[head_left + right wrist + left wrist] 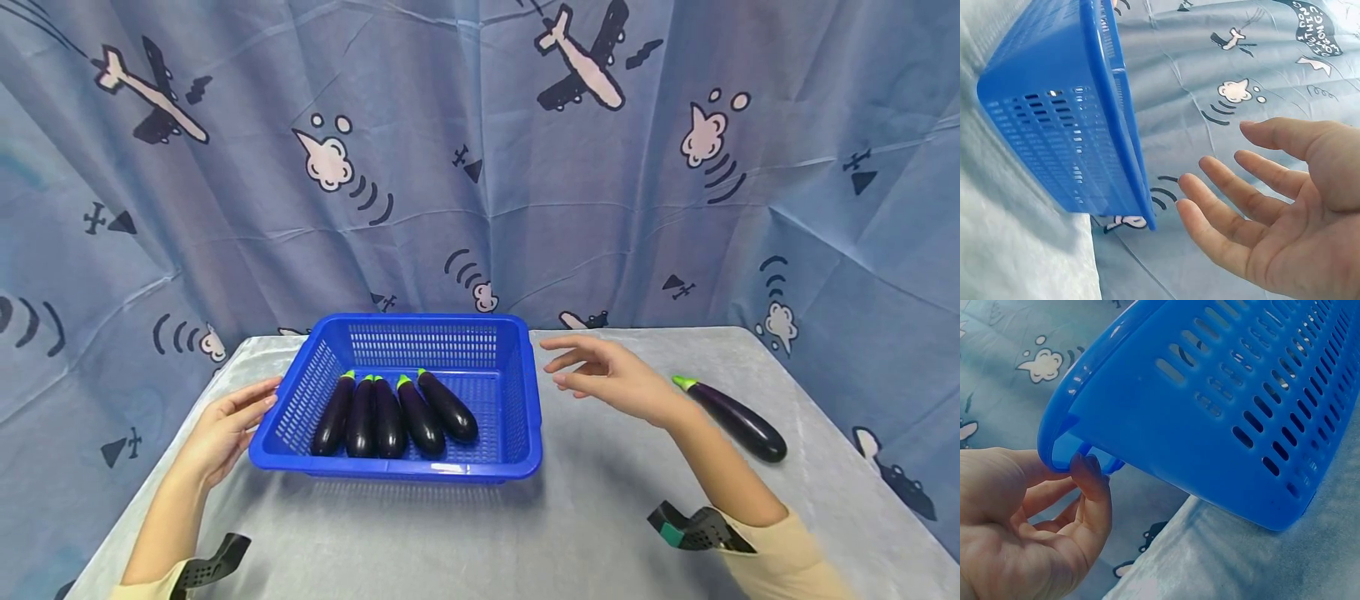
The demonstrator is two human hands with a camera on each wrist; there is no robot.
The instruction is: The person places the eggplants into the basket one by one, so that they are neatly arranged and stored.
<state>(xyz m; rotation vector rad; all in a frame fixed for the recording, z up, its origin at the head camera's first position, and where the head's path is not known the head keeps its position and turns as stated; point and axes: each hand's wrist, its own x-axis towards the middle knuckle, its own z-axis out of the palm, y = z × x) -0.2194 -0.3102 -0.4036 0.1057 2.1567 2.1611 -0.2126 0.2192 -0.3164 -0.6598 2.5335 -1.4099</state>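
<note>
A blue plastic basket (480, 467) with slotted walls stands on the table in the head view. Several dark purple eggplants (390, 421) with green stem ends lie side by side inside it, mostly to its left and middle. My left hand (228, 429) pinches the basket's left rim; the left wrist view shows thumb and fingers of that hand (1041, 525) at the rim's edge. To the right of the basket, apart from it, my right hand (618, 379) hovers with relaxed, spread fingers, holding nothing. The right wrist view also shows a gap between this hand (1279, 219) and the basket (1054, 112).
One more eggplant (738, 421) lies on the table at the right, beyond my right forearm. A light grey cloth covers the table (420, 542). Behind it and along both sides hangs a blue curtain (420, 167) printed with planes and clouds.
</note>
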